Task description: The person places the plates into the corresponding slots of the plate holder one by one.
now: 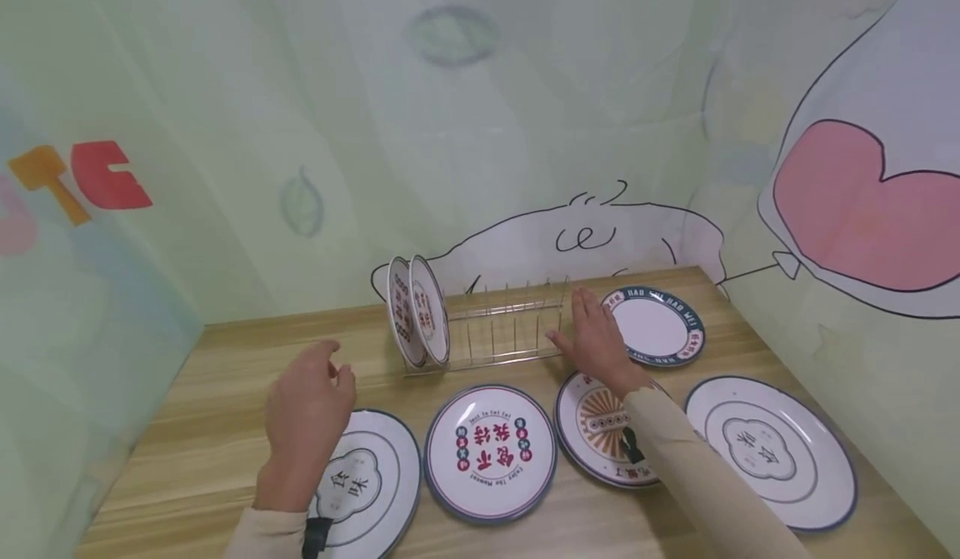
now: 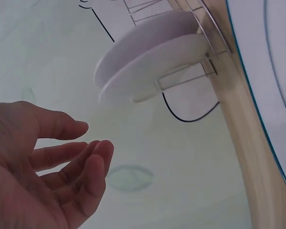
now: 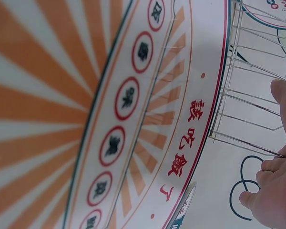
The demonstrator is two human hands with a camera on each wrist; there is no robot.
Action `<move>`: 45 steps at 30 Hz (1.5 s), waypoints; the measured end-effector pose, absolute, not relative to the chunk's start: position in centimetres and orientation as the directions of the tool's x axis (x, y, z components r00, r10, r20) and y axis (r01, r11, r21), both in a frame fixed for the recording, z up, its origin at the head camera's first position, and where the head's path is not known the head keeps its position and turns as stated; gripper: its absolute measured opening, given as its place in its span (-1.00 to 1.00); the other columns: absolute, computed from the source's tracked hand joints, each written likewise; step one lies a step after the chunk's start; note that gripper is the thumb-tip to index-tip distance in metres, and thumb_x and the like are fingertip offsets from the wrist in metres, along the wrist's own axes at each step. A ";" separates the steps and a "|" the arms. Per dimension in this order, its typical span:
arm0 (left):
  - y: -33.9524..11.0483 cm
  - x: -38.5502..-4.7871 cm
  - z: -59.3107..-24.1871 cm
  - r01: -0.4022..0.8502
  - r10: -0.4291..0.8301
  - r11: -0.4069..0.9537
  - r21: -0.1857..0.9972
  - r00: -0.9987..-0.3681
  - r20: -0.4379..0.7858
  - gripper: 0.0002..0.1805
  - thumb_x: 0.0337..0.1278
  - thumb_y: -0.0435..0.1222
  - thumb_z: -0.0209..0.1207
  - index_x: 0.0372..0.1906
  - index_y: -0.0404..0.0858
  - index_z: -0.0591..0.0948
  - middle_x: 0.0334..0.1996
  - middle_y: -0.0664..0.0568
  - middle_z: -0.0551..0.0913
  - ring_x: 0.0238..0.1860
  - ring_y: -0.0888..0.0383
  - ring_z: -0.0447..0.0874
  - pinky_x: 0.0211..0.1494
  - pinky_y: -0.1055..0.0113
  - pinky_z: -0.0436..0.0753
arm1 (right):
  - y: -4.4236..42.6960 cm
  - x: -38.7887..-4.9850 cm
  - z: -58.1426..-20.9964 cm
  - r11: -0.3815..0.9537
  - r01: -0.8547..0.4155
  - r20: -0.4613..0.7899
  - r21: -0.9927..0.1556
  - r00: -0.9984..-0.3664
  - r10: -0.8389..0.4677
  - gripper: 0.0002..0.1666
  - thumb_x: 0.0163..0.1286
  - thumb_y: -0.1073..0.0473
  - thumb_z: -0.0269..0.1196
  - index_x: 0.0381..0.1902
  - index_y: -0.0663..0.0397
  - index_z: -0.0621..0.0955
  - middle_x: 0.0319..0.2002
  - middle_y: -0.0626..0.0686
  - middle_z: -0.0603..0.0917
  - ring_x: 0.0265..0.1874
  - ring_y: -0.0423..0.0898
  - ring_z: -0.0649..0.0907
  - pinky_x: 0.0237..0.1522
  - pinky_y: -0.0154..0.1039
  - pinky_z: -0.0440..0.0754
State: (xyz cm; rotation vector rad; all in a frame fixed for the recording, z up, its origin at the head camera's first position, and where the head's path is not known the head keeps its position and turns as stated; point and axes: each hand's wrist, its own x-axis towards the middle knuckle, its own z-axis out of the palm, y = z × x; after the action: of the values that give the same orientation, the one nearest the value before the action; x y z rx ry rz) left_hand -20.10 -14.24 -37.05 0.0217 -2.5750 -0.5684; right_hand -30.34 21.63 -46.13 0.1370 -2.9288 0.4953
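A wire dish rack [image 1: 502,359] stands on the table near the wall, with two white plates [image 1: 429,309] upright side by side in its left end. My right hand [image 1: 596,338] is at the rack's right end, holding nothing; in the right wrist view the thumb [image 3: 281,90] lies against or very near the wires, and I cannot tell if it touches. To the left of the rack my left hand [image 1: 311,413] hovers over a large white plate [image 1: 390,467]. Its fingers [image 2: 97,162] are loosely bent, with nothing between them and the thumb.
A round plate with red characters [image 1: 491,455] lies in front of the rack. Right of it is an orange sunburst plate [image 1: 592,426], partly under my right forearm. A blue-rimmed plate [image 1: 656,326] and an oval plate [image 1: 772,455] lie farther right. A printed cloth wall [image 1: 450,142] closes off the back.
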 end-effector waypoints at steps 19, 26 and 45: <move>-23.6 -18.3 -43.9 -0.165 -0.107 0.933 0.319 -0.976 -0.192 -0.15 0.03 -0.12 0.39 0.33 -0.51 0.34 0.20 -0.63 0.35 0.11 -0.63 0.39 0.00 -0.40 0.51 | 21.7 -30.2 -45.9 0.945 -0.120 0.173 -0.305 -0.983 -0.069 0.05 0.48 -0.21 0.12 0.55 0.38 -0.03 0.57 0.36 0.00 0.57 0.26 0.07 0.57 0.18 0.02; -24.1 -18.1 -45.1 -0.165 -0.067 0.911 0.379 -0.964 -0.257 0.08 -0.14 -0.03 0.50 0.37 -0.56 0.24 0.18 -0.64 0.41 0.07 -0.56 0.50 -0.01 -0.29 0.58 | 21.7 -30.1 -45.9 0.941 -0.117 0.171 -0.316 -0.983 -0.064 0.05 0.48 -0.20 0.13 0.55 0.38 -0.03 0.57 0.36 -0.01 0.57 0.26 0.07 0.57 0.19 0.02; -24.5 -17.6 -46.3 -0.302 -0.144 0.816 0.493 -0.932 -0.334 0.01 -0.05 -0.14 0.48 0.36 -0.58 0.21 0.21 -0.64 0.36 0.04 -0.49 0.55 0.04 -0.21 0.63 | 21.6 -29.9 -46.0 0.942 -0.118 0.174 -0.314 -0.983 -0.065 0.04 0.48 -0.18 0.14 0.54 0.40 -0.01 0.56 0.37 0.02 0.56 0.27 0.09 0.56 0.19 0.04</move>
State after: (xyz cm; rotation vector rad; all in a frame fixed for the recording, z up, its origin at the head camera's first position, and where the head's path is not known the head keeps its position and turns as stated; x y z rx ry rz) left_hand -17.57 -24.54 -46.33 0.4097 -3.2612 -0.9674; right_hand -29.86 21.63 -46.02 0.1391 -2.9357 0.4890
